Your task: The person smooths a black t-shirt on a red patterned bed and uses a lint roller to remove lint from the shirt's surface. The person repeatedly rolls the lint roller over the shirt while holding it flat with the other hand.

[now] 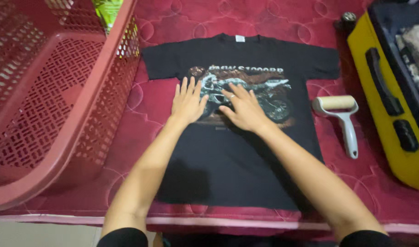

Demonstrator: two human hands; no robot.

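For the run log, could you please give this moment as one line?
left hand: flat on black T-shirt | right hand: flat on print | lint roller: beside shirt

Single head cam, looks steeply down over forearms at bed (163,96), close range; no second view.

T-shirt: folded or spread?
Spread. The black T-shirt lies flat, front up on the red mattress, both sleeves out; the left hand and right hand rest flat on its print.
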